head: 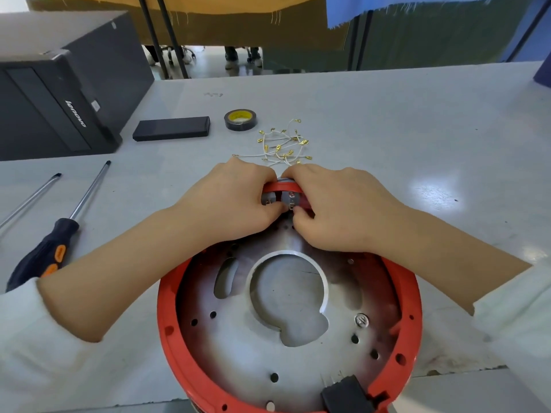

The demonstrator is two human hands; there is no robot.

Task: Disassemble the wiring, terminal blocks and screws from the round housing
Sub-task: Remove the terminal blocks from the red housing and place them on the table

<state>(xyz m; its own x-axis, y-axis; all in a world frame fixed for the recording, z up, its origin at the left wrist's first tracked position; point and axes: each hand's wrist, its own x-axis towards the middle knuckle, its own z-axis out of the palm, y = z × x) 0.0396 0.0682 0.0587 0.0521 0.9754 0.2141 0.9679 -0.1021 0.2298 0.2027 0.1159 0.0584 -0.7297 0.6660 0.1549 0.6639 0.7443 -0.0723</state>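
Gripping terminal block [290,201] between left hand [229,201], right hand [337,207], housing's [167,308] far rim

Bright, even light from overhead; white glare patch on the bench [432,192] right of the hands, softer sheen further right. Shadows faint and short under the forearms. Wide-angle bending at the edges, bench rim curves. Centre fairly sharp, sleeves at the lower corners blown out and soft

Wires [283,146] just beyond housing [170,332].
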